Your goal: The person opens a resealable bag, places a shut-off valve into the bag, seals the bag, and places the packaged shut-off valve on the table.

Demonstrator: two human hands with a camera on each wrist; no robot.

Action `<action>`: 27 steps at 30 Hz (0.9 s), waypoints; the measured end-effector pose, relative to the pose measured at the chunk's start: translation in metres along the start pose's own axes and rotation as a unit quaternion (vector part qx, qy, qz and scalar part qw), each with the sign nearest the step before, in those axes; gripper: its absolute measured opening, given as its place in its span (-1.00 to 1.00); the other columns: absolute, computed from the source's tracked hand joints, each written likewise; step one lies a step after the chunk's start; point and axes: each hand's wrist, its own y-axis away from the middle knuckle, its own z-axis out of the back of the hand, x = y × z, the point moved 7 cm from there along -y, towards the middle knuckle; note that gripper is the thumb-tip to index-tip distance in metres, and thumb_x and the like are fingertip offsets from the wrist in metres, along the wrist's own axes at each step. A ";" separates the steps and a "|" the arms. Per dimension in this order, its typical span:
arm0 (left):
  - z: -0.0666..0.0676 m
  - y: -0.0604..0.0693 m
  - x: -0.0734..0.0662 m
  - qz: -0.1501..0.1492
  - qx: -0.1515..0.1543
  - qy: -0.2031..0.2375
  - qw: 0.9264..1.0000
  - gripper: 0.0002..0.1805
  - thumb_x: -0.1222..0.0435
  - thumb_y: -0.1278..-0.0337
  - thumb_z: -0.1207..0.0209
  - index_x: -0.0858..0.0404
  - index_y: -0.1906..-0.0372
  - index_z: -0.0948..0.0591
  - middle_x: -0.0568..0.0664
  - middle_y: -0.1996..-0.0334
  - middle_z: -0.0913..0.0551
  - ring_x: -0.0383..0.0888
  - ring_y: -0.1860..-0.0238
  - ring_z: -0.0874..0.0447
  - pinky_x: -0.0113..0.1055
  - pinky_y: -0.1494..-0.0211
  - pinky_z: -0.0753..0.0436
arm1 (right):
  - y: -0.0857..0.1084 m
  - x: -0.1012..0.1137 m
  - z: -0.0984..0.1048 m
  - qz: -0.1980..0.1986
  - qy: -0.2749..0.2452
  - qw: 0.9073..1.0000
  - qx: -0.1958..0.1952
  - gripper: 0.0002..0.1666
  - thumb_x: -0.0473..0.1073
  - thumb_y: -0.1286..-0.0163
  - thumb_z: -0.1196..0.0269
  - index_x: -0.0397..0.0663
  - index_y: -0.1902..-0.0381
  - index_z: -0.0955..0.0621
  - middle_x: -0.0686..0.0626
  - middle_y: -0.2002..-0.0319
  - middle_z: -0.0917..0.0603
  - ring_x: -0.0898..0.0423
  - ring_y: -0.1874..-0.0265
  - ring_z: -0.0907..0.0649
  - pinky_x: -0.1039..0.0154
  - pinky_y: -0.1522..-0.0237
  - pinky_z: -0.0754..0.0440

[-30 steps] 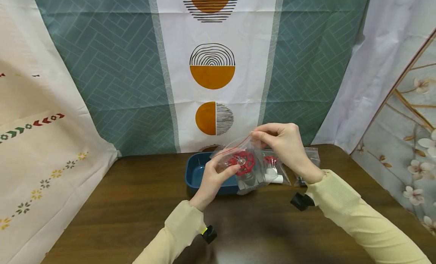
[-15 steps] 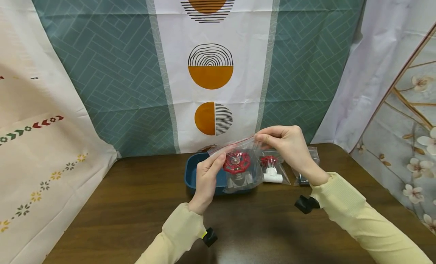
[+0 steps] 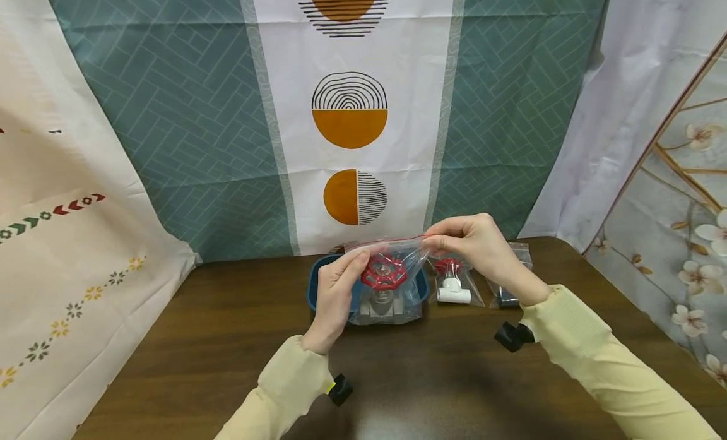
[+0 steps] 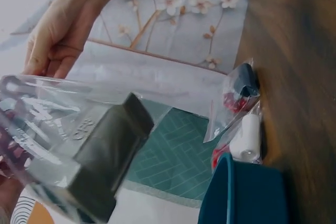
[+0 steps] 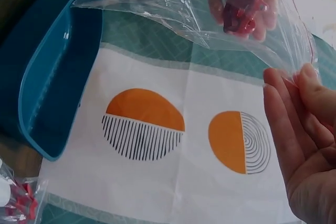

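Note:
A clear zip bag [image 3: 410, 295] with a red seal line hangs between both hands, over the front of a blue bin. Inside is a gate valve [image 3: 384, 273] with a red handwheel and a metal body; its grey hexagonal end [image 4: 100, 150] looms large in the left wrist view. My left hand [image 3: 332, 295] grips the bag's left side beside the handwheel, thumb in front. The fingers behind are partly hidden by bag and valve. At the bag's upper right corner, my right hand [image 3: 477, 247] pinches the plastic between thumb and fingers, gathering it into folds [image 5: 294, 74].
The blue bin [image 3: 314, 288] stands at the table's back, partly covered by the bag. To its right lie a bagged white valve with a red handle [image 3: 452, 288] and another bag with a dark piece [image 3: 504, 296]. A patterned cloth [image 3: 227, 143] hangs behind the brown table [image 3: 227, 377].
The bag with the gate valve has shifted left and its top edge has levelled out. My left hand moved left with it, its thumb now along the bag's edge. My right hand keeps its pinch.

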 end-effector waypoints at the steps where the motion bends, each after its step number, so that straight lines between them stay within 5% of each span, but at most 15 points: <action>1: 0.000 0.000 0.000 0.001 0.006 -0.001 1.000 -0.71 0.50 -0.30 0.16 0.55 0.04 -0.52 0.21 0.09 -0.57 0.10 0.09 -0.49 -0.14 0.07 -0.49 | 0.000 0.000 0.000 -0.001 0.003 1.000 0.004 -0.84 -0.32 -0.11 -0.30 -0.32 0.32 -0.66 -0.08 0.47 -0.67 0.00 0.53 -0.65 0.21 0.43 -0.60; 14: 0.005 -0.004 -0.002 0.043 0.031 -0.017 0.998 -0.69 0.44 -0.32 0.16 0.52 0.02 -0.51 0.14 0.07 -0.57 0.01 0.08 -0.48 -0.17 0.05 -0.48 | 0.000 0.001 -0.001 0.005 0.002 1.000 0.003 -0.85 -0.32 -0.13 -0.29 -0.28 0.31 -0.67 -0.06 0.48 -0.67 0.05 0.54 -0.66 0.23 0.46 -0.60; 27: 0.003 -0.008 -0.002 0.054 0.041 -0.017 0.998 -0.68 0.41 -0.33 0.16 0.52 0.03 -0.52 0.20 0.07 -0.56 0.05 0.08 -0.50 -0.13 0.07 -0.49 | 0.004 0.007 -0.003 0.079 -0.002 0.997 -0.011 -0.87 -0.42 -0.13 -0.26 -0.33 0.31 -0.66 -0.01 0.53 -0.67 0.07 0.57 -0.66 0.13 0.47 -0.59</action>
